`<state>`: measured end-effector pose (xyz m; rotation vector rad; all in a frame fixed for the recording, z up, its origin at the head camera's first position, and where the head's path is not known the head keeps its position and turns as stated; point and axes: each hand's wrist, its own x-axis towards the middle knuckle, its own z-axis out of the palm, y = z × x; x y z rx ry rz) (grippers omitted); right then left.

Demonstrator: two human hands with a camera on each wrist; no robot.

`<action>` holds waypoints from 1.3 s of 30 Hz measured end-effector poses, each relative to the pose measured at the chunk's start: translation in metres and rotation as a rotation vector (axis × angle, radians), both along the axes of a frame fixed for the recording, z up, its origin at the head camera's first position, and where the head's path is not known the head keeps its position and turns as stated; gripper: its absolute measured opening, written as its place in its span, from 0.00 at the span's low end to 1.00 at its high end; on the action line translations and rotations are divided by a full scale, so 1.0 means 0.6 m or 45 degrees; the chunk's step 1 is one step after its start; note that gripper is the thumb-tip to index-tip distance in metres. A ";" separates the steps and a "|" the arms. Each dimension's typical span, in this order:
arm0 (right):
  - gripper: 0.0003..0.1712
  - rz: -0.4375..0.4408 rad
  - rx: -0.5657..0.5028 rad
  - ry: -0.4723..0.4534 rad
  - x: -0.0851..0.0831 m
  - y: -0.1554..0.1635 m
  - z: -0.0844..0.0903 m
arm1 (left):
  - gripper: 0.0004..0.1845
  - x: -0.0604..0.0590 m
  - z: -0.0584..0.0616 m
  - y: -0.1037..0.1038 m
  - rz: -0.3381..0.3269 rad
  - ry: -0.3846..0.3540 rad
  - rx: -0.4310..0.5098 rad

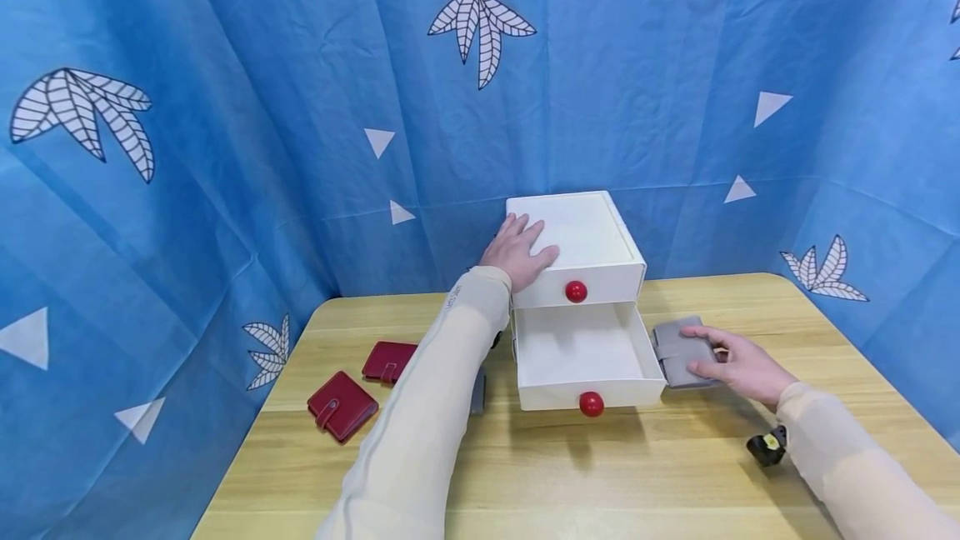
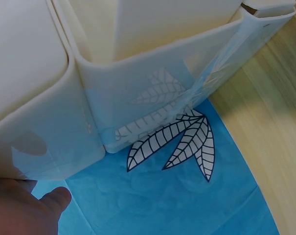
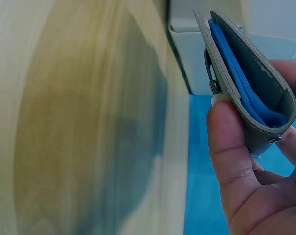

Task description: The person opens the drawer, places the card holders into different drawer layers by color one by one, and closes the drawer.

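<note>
A white two-drawer box [image 1: 570, 227] with red knobs stands at the back of the table, its lower drawer [image 1: 577, 348] pulled out. My left hand [image 1: 519, 252] rests on the box's top near its left edge, fingers spread. In the left wrist view, part of that hand [image 2: 25, 208] shows beside the box's white wall. To the right of the drawer, my right hand [image 1: 738, 363] holds a grey wallet [image 1: 681, 352] with a strap. The right wrist view shows the wallet [image 3: 250, 56] between thumb and fingers, blue lining inside, lifted off the table.
Two dark red wallets, one nearer [image 1: 342, 407] and one farther [image 1: 388, 361], lie on the table's left side. A grey item [image 1: 478, 392] shows partly behind my left sleeve. A blue patterned curtain [image 1: 637, 65] hangs behind the table [image 1: 585, 490].
</note>
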<state>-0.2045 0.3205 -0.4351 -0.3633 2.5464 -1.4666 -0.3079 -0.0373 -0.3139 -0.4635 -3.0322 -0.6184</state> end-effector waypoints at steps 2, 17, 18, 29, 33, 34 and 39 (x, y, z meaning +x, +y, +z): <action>0.37 0.002 -0.002 0.004 0.001 0.001 0.004 | 0.35 0.001 0.000 0.000 0.002 -0.002 0.000; 0.37 0.008 0.018 0.074 0.007 0.015 0.061 | 0.35 0.004 0.002 0.000 0.001 0.005 0.002; 0.37 0.004 0.020 0.087 0.009 0.015 0.066 | 0.35 0.003 0.002 0.000 0.000 0.006 0.001; 0.33 0.007 0.008 0.214 0.023 0.003 0.109 | 0.35 0.002 0.000 0.000 0.007 0.004 -0.002; 0.33 0.009 0.022 0.280 0.029 -0.008 0.126 | 0.35 0.002 0.000 0.000 0.008 0.009 0.000; 0.33 0.008 0.025 0.287 0.031 -0.010 0.130 | 0.35 0.002 0.000 0.000 0.008 0.010 0.001; 0.33 0.027 -0.002 0.284 0.039 -0.024 0.144 | 0.35 0.002 -0.001 0.000 0.008 0.009 0.001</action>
